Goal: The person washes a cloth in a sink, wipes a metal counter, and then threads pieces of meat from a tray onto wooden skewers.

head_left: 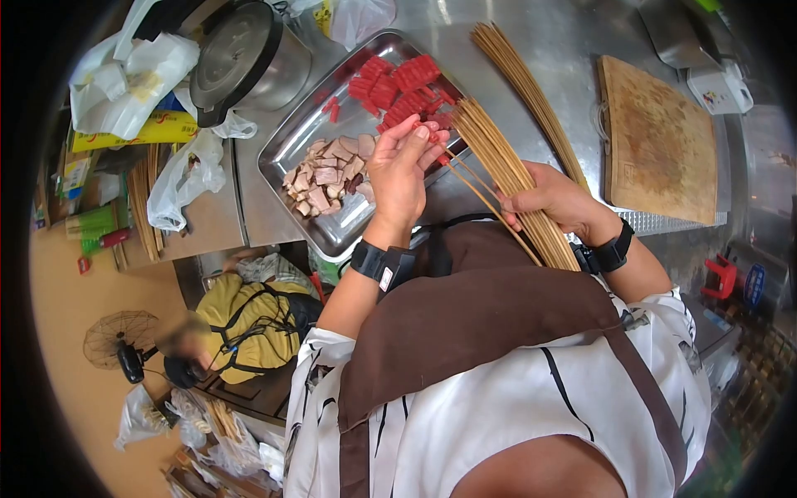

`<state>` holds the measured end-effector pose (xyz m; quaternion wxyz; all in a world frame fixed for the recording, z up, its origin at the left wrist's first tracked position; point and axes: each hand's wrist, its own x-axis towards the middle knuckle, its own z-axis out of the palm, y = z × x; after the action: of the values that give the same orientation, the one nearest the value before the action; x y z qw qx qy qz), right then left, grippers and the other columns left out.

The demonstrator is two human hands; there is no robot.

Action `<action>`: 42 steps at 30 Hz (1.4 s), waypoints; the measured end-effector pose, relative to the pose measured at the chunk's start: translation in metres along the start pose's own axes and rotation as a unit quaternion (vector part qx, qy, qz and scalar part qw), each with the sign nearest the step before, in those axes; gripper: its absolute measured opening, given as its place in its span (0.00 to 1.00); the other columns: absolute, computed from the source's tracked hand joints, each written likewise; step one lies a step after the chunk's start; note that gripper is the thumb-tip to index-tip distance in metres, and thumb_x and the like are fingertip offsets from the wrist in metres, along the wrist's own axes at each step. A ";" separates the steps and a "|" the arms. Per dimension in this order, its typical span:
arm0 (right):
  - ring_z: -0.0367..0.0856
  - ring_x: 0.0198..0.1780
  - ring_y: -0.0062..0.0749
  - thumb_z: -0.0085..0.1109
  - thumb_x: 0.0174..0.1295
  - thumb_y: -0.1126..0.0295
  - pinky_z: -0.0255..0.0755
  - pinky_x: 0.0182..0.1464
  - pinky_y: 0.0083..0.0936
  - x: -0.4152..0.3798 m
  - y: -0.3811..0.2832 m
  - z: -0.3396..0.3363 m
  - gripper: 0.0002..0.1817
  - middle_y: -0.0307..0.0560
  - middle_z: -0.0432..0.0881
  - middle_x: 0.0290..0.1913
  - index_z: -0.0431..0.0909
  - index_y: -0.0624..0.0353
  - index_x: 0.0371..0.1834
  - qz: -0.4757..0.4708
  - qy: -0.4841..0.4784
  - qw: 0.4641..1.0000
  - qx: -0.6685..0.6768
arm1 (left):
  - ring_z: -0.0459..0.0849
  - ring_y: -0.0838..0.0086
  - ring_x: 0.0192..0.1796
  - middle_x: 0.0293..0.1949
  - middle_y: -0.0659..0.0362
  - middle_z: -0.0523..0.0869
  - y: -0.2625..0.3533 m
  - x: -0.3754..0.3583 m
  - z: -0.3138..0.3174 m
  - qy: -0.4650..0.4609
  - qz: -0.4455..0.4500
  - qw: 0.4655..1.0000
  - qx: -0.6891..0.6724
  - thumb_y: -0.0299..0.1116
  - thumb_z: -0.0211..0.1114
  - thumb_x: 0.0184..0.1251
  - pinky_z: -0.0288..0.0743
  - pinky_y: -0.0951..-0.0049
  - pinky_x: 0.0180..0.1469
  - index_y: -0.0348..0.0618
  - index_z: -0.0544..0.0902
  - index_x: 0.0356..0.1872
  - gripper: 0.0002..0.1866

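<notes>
One cutting board (662,141) near skewers (538,100)

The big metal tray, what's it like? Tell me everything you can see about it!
The metal tray is a shiny, silvery rectangle with rounded corners, low walls and a rim all round. It sits slantwise on the metal counter, beside the pot. Red pieces lie in its far part, and pale chunks are heaped nearer the person. Bare metal shows between them. The left hand is over one side, hiding some of it; I can't tell if they touch.
</notes>
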<state>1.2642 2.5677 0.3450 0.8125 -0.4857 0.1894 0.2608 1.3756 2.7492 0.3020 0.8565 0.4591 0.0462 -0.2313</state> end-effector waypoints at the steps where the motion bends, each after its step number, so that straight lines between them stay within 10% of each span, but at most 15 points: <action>1: 0.76 0.27 0.24 0.57 0.51 0.80 0.73 0.32 0.21 0.000 0.000 0.000 0.13 0.42 0.73 0.29 0.69 0.64 0.40 0.000 0.000 1.000 0.004 | 0.84 0.63 0.44 0.43 0.49 0.82 -0.003 -0.001 -0.001 0.006 0.008 1.000 -0.009 0.24 0.59 0.66 0.81 0.68 0.48 0.34 0.73 0.50 0.13; 42: 0.77 0.33 0.23 0.63 0.50 0.75 0.72 0.38 0.18 0.003 -0.020 -0.006 0.17 0.41 0.77 0.34 0.71 0.62 0.44 -0.016 0.065 0.994 -0.082 | 0.82 0.78 0.37 0.37 0.58 0.83 -0.018 0.032 -0.006 -0.080 -0.100 0.974 0.188 0.27 0.64 0.63 0.78 0.78 0.42 0.36 0.79 0.46 0.11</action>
<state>1.2783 2.5550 0.3542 0.7603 -0.5694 0.2116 0.2302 1.3970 2.7341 0.2759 0.7281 0.5853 -0.0215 -0.3561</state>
